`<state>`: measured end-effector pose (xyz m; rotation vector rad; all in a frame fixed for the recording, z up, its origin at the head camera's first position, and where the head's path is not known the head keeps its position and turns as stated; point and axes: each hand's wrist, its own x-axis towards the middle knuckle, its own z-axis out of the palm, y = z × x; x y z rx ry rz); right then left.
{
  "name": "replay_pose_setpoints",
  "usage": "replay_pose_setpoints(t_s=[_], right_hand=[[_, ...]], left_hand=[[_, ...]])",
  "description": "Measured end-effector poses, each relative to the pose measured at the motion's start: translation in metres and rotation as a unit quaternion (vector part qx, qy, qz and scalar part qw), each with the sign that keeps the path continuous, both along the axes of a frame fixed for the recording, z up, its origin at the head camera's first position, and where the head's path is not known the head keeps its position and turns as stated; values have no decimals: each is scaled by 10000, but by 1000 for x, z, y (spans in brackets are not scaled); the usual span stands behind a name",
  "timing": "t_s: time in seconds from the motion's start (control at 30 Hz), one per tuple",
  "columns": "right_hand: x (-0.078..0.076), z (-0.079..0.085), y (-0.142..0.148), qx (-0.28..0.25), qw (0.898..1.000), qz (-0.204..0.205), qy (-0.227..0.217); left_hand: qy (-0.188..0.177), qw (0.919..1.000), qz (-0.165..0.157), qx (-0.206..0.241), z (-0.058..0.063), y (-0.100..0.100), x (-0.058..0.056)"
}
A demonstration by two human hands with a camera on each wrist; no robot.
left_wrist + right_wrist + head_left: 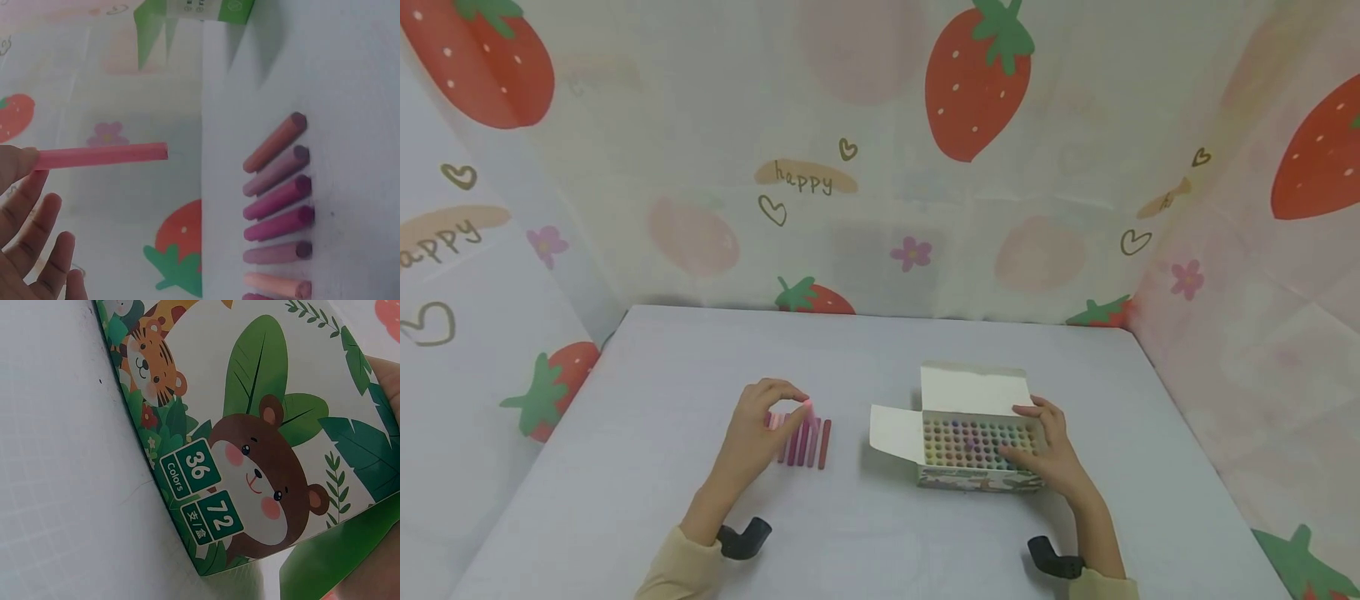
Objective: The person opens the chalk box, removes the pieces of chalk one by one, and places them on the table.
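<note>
My left hand (752, 429) pinches a pink crayon (103, 155) by one end between thumb and fingertips, raised above the table; its other fingers are spread. Below it lies a row of several crayons (825, 444) in purples, pinks and a reddish brown, side by side. An open cardboard box (977, 478) stands right of the row, packed with upright crayons whose round ends face up. My right hand (1052, 454) grips the box's right end, thumb over the crayon ends and fingers by the raised lid (973, 387).
The box's left flap (897, 432) sticks out toward the row. Printed animals and the labels 36 and 72 cover the box front in the right wrist view. A white table (880, 550) ends at a strawberry-patterned curtain (880, 225) behind and on both sides.
</note>
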<state>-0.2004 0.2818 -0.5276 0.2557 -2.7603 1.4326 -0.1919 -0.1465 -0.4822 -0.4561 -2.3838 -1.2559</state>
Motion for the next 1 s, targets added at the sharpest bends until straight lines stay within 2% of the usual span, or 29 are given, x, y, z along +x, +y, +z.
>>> replay_pose_setpoints(t_s=[0.1,0.33,0.4,0.5,0.77,1.0], right_hand=[[1,2,-1,-7,10000,11,0],[18,37,-20,-55,9999,-1,-106],[19,38,-21,-39,10000,-2,-90],[17,35,-19,-30,10000,2,-78],[4,6,-4,22,10000,-12,-61],[0,1,0,-6,10000,-3,-25]], left_hand=[[-28,9999,125,-72,-2,-10,1],[-98,9982,449,-377,-12,-37,2],[-163,9973,552,-464,-15,-44,2],[-203,9954,695,-622,-18,-54,2],[-369,9856,913,-1374,-24,-75,-4],[-601,9819,877,-1569,-21,-87,-11]])
